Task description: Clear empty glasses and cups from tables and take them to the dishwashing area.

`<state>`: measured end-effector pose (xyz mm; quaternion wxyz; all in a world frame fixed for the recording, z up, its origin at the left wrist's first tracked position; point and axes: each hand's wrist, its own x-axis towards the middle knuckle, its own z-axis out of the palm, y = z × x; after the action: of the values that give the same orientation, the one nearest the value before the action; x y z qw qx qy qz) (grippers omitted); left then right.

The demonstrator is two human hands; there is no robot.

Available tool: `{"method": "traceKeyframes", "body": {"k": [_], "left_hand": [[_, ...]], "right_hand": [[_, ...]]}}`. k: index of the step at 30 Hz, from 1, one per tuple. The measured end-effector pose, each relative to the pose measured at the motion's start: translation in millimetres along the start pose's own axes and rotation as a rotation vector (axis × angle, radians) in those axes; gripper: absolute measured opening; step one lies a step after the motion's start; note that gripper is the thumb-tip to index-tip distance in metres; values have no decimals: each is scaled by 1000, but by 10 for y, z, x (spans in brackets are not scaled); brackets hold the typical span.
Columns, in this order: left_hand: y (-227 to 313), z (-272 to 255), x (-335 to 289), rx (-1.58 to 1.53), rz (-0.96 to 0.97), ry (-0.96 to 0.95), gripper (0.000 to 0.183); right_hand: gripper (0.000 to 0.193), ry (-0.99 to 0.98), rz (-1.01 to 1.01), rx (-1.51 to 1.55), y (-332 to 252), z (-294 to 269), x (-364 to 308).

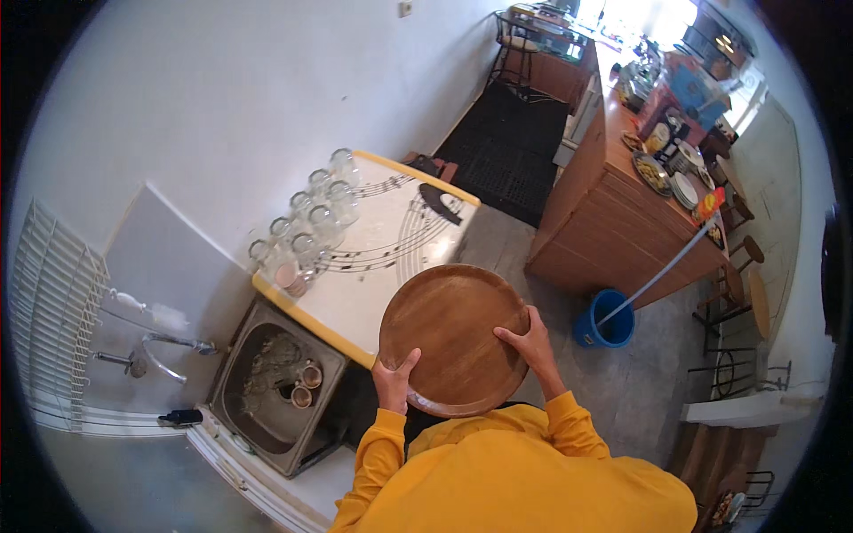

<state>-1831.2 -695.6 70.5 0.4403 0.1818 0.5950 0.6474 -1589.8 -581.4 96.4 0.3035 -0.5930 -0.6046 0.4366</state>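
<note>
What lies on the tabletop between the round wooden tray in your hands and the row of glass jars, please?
Nothing: in the head view that stretch of the white tabletop between the wooden tray and the glass jars is bare, showing only its printed music-note pattern.

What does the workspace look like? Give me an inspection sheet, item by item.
Surface: white table top with yellow edge and a music-note print, next to a metal sink.
Job's things: round wooden tray, held over the table's near corner.
Clutter: clear glass jars in rows at the table's far side; two small cups in the sink.
Grippers: left hand grips the tray's near rim; right hand holds its right rim.
Cables: nothing seen.
Surroundings: blue bucket with a long handle on the floor; wooden counter loaded with dishes.
</note>
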Motion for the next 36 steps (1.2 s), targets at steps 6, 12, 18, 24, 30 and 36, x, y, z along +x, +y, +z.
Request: {"method": "traceKeyframes", "body": {"k": [6,12,18,24,30,36], "left_hand": [[-325,1370,-365,86,-54,-97,58],[-515,2489,-752,146,-59,-252,62],[-706,3102,-893,197,-44,-301,56],[-896,3634,-954,212,-77,-385,58],[-1026,4378,-1016,192,-120,-459,60],[-1336,5148,-1129,233,-165,-464,52]], "right_hand": [[78,161,21,-35,701,-1332,12],[82,268,39,11,1225,-2451,-98],[86,315,69,62,1479,-2997,-146],[91,395,56,42,1719,-3447,-162],[92,466,83,12,1972,-4020,-32],[94,469,153,-6,2244,-4726,109]]}}
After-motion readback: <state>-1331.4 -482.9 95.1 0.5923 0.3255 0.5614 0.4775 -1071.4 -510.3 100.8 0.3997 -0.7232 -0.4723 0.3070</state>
